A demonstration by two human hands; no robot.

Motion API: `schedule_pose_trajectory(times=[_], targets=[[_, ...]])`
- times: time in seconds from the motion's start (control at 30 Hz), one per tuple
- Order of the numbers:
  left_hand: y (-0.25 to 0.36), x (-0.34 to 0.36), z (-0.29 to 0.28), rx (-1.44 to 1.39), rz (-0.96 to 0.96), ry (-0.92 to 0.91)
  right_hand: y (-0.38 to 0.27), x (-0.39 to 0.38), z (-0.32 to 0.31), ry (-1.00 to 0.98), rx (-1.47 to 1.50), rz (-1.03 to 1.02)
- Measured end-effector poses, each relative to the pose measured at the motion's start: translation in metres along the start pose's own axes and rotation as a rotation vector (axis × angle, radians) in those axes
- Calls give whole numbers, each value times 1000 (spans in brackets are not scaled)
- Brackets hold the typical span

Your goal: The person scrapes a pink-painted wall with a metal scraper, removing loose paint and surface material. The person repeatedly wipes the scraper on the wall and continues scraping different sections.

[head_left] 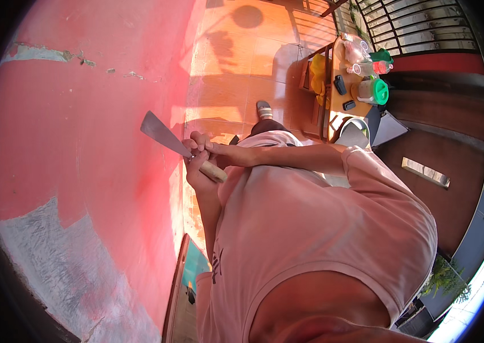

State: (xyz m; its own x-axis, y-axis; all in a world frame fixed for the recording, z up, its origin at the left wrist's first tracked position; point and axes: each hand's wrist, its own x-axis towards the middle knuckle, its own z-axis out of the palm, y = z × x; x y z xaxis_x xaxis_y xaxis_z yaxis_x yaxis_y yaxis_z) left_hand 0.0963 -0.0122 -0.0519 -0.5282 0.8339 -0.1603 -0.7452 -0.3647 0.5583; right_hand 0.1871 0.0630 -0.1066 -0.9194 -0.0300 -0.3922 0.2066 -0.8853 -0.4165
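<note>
Right now the left hand (197, 176) is clamped round the scraper (166, 135) by its wooden handle (214, 171), blade pointing ahead-left toward the pink wall (99, 143) (contact: can't tell). Right hand (210, 147) is curled against the left near the blade's base, own grip unclear; off right, two black items (340, 84) lie by the tabletop's (340, 67) left edge, green-lidded jar (373, 92) nearer its right.

The wooden desk (336, 112) has a clear jar with a green lid (372, 91) by its right edge; clear plastic bottles (358, 54) sit nearer its far end; a long black thing (340, 84) lies near its left edge; a smaller black thing (348, 105) is closer to us; the orange tiled floor (231, 86) has a sandalled foot (264, 109) on it.
</note>
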Motion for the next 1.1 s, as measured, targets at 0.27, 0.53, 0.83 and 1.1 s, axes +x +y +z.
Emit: schedule_pose_trajectory(times=[0.27,0.53,0.83,1.1], targets=[[-106,81,94,376,44,17,-94,-71,-78,195,-771,-443],[-188,125,160,315,-243,263,-181,-142,-139,243,-236,-221],[-189,143,118,243,-280,184,-228,-140,-231,576,-327,-1041],[-145,188,111,235,-130,305,-318,-81,-201,374,-323,-1047]])
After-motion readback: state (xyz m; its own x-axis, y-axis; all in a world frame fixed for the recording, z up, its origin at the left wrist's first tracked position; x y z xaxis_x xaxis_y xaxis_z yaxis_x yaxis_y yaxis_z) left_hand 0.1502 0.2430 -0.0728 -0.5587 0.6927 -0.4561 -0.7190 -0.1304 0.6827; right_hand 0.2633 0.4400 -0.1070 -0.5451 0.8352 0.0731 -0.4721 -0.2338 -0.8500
